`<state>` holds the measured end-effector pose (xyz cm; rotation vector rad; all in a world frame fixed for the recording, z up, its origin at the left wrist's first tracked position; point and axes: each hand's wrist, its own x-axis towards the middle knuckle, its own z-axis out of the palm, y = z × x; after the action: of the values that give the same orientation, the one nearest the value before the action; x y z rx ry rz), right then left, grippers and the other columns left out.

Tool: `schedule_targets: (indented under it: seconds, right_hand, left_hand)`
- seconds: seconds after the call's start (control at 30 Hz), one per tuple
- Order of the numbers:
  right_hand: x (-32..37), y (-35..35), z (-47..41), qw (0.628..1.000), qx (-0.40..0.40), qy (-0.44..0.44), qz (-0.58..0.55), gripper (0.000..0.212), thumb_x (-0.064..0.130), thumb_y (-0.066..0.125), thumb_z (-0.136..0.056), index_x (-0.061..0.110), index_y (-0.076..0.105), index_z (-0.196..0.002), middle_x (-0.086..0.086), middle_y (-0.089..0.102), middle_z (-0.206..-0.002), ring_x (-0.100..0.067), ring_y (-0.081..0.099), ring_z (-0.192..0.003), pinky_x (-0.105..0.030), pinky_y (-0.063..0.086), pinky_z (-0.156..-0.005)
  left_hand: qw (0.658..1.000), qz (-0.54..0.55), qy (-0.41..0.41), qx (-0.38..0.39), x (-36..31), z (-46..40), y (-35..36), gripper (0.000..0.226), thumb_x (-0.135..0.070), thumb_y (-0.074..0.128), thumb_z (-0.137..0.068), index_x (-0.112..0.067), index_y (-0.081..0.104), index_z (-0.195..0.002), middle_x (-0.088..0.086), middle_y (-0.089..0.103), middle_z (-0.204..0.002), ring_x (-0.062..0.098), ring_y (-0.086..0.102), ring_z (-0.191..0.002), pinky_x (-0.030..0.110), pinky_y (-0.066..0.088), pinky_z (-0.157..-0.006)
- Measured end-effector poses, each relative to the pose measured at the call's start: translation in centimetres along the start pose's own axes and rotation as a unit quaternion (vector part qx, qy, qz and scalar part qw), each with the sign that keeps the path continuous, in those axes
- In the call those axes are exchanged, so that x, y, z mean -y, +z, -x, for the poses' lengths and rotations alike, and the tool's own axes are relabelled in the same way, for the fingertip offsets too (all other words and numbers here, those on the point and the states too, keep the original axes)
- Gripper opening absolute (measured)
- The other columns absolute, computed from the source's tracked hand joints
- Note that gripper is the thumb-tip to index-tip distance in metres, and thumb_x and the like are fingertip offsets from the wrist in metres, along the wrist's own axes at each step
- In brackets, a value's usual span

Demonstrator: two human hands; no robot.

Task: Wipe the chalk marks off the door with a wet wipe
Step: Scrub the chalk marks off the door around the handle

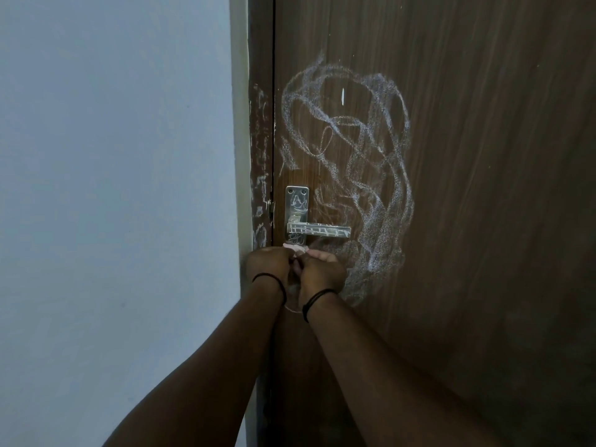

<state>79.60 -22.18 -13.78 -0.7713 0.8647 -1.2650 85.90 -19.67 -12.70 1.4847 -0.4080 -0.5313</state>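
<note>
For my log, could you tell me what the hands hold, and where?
Both hands, left and right, pinch a pale wipe; its upper edge shows above them.

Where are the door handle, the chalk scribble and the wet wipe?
door handle (322, 230): head view, on the lever bar.
chalk scribble (383, 201): head view, on a dense stroke.
wet wipe (298, 250): head view, on the bit showing above both hands.
</note>
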Motion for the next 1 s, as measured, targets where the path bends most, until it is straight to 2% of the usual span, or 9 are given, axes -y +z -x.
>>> schedule_targets:
  seconds: [0.17, 0.23, 0.33, 0.47, 0.6, 0.7, 0.77, 0.87, 1.0]
  right_hand:
    - [1.4, -2.1, -1.1, 0.998, -0.035, -0.050, 0.028, 0.014, -0.001, 0.077, -0.082, 0.008, 0.067, -0.086, -0.010, 0.069, -0.069, -0.013, 0.063, -0.051, -0.021, 0.049, -0.043]
    - [1.8, -2.3, -1.2, 0.996, -0.024, -0.065, 0.056, 0.012, 0.001, 0.077, -0.083, 0.008, 0.071, -0.090, -0.010, 0.072, -0.072, -0.015, 0.066, -0.055, -0.024, 0.053, -0.048]
    - [1.6, -2.1, -1.1, 0.993, 0.002, -0.081, 0.080, 0.013, 0.003, 0.076, -0.083, 0.015, 0.073, -0.088, -0.008, 0.075, -0.077, -0.019, 0.072, -0.065, -0.030, 0.060, -0.057]
    - [1.1, -1.7, -0.5, 0.989, -0.004, -0.112, 0.097, 0.017, 0.013, 0.087, -0.075, 0.020, 0.073, -0.083, 0.002, 0.076, -0.077, -0.014, 0.074, -0.071, -0.030, 0.062, -0.061]
    - [2.0, -0.3, -0.4, 0.988, -0.028, -0.128, 0.082, 0.021, 0.006, 0.083, -0.073, 0.017, 0.067, -0.066, 0.002, 0.070, -0.057, -0.017, 0.071, -0.054, -0.036, 0.059, -0.048]
    - [2.0, 0.1, -0.5, 0.989, -0.027, -0.130, 0.063, 0.024, 0.002, 0.079, -0.076, 0.015, 0.064, -0.062, 0.009, 0.065, -0.048, -0.005, 0.060, -0.036, -0.024, 0.048, -0.036]
    - [1.2, -0.4, -0.3, 0.988, -0.015, -0.134, 0.069, 0.020, 0.006, 0.083, -0.076, 0.017, 0.068, -0.067, 0.008, 0.069, -0.055, -0.003, 0.065, -0.047, -0.020, 0.050, -0.041]
    - [0.8, -0.9, -0.5, 0.982, -0.016, -0.156, 0.105, 0.024, 0.006, 0.081, -0.078, 0.023, 0.069, -0.065, 0.005, 0.072, -0.068, -0.012, 0.070, -0.067, -0.030, 0.059, -0.063]
    - [1.9, 0.1, -1.5, 0.980, -0.033, -0.152, 0.122, 0.023, 0.006, 0.078, -0.078, 0.018, 0.066, -0.062, 0.000, 0.066, -0.059, -0.018, 0.064, -0.057, -0.033, 0.054, -0.055]
  left_hand:
    - [0.991, 0.102, -0.048, 0.076, -0.1, 2.0, 2.4, 0.010, -0.004, 0.069, -0.079, -0.002, 0.075, -0.086, 0.009, 0.064, -0.058, 0.014, 0.051, -0.040, 0.020, 0.045, -0.047]
    - [0.985, 0.137, -0.060, 0.089, 0.0, 2.4, 2.7, 0.009, -0.004, 0.068, -0.084, -0.005, 0.073, -0.077, 0.000, 0.065, -0.050, 0.008, 0.046, -0.031, 0.015, 0.038, -0.042]
    - [0.981, 0.151, -0.067, 0.103, 0.6, 2.4, 2.0, 0.025, -0.008, 0.063, -0.089, -0.009, 0.065, -0.063, -0.001, 0.056, -0.044, 0.009, 0.044, -0.032, 0.015, 0.035, -0.038]
    - [0.985, 0.093, -0.065, 0.128, 0.3, 2.4, 0.5, 0.020, -0.020, 0.065, -0.087, -0.010, 0.068, -0.070, 0.002, 0.058, -0.056, 0.014, 0.044, -0.044, 0.022, 0.036, -0.044]
    - [0.994, 0.079, -0.022, 0.065, -0.4, 2.8, 0.0, 0.014, -0.015, 0.066, -0.082, -0.003, 0.073, -0.077, 0.007, 0.061, -0.059, 0.017, 0.050, -0.046, 0.023, 0.040, -0.048]
    - [0.998, 0.050, 0.035, -0.023, -0.6, 3.1, 0.2, 0.019, -0.010, 0.055, -0.086, -0.009, 0.075, -0.087, 0.012, 0.071, -0.076, 0.025, 0.064, -0.066, 0.033, 0.052, -0.063]
    - [0.995, 0.021, 0.075, -0.057, -0.7, 3.5, 0.2, 0.026, -0.010, 0.049, -0.090, -0.015, 0.073, -0.096, 0.010, 0.073, -0.089, 0.027, 0.068, -0.081, 0.033, 0.052, -0.070]
    - [0.989, -0.021, 0.113, -0.093, -0.7, 3.8, 0.2, 0.027, -0.014, 0.047, -0.093, -0.017, 0.071, -0.106, 0.004, 0.072, -0.099, 0.022, 0.064, -0.087, 0.024, 0.042, -0.065]
    - [0.983, -0.031, 0.146, -0.107, -1.3, 3.8, 0.2, 0.030, -0.014, 0.048, -0.093, -0.019, 0.069, -0.113, 0.000, 0.069, -0.103, 0.013, 0.059, -0.086, 0.021, 0.040, -0.064]
